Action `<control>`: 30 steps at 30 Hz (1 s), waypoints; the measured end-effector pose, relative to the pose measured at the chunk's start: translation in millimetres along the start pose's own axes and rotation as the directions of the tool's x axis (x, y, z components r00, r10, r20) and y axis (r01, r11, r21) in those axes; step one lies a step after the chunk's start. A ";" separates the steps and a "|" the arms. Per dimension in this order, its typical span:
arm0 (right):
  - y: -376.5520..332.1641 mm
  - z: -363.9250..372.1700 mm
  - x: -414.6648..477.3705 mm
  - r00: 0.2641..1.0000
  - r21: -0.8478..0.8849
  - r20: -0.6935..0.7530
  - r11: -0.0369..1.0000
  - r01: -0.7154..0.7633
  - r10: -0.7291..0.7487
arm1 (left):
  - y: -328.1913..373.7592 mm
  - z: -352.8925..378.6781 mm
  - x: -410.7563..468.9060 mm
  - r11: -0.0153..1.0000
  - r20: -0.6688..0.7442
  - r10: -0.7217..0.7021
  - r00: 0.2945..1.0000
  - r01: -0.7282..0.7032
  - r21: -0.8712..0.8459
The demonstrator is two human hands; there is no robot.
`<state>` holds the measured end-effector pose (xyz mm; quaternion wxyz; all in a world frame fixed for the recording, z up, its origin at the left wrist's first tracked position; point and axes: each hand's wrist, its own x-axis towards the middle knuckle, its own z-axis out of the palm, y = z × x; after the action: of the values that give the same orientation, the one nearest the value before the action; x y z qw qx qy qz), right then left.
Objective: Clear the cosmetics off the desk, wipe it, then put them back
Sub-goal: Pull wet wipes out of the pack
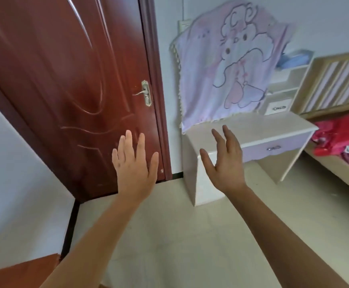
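Squaring up to the cream-white wooden surface with a lilac drawer front (273,129) is, I judge, the step in hand, since neither hand is at work on it yet. The left hand (135,163) is held up with fingers straight and spread, back toward the camera, holding nothing. The right hand (225,165) is likewise open and empty, thumb out to the side. To do this well, the person should step in and turn toward 1 o'clock until the surface sits straight ahead, within reach of both arms, rather than stretching across from the door side.

From the right hand the surface spreads toward 2 o'clock. The fingertips overlap its near-left corner in the view, though they seem to hang in the air short of it. From the left hand it lies at 3 o'clock, well apart, with the red-brown panelled wooden door (65,80) behind that hand. No cosmetics show on the surface — its top looks bare, so I cannot tell where they are. A lilac cartoon-printed fleece blanket (231,65) hangs at the surface's 12 o'clock, reaching down to its back edge.
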<state>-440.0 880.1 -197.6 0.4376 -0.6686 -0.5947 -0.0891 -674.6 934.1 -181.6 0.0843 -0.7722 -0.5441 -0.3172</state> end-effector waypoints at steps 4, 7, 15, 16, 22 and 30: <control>62.2 -28.9 4.4 0.999 -0.072 -0.021 0.996 -0.052 0.050 | 62.3 40.3 17.6 0.993 0.071 0.106 0.992 -0.102 -0.054; 104.9 -36.3 10.8 0.995 -0.108 -0.051 0.990 -0.089 0.083 | 94.5 75.1 36.5 0.982 0.115 0.179 0.977 -0.170 -0.081; 234.5 -20.1 66.5 0.980 -0.203 -0.043 0.959 -0.197 0.192 | 170.2 198.3 124.2 0.939 0.137 0.317 0.938 -0.290 -0.187; 253.3 -17.6 80.6 0.980 -0.229 -0.022 0.953 -0.198 0.198 | 179.4 217.1 139.5 0.936 0.155 0.324 0.933 -0.292 -0.198; 353.2 -21.7 165.4 0.956 -0.388 0.009 0.882 -0.267 0.293 | 248.9 315.5 232.4 0.920 0.275 0.370 0.887 -0.309 -0.243; 477.2 -54.9 206.9 0.865 -0.429 -0.078 0.767 -0.478 0.495 | 370.2 418.1 304.5 0.864 0.394 0.494 0.775 -0.388 -0.320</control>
<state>56.0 1033.5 -260.9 0.2735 -0.8814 -0.3745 -0.0900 -114.4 1226.6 -253.0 -0.0620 -0.9356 -0.3120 -0.1532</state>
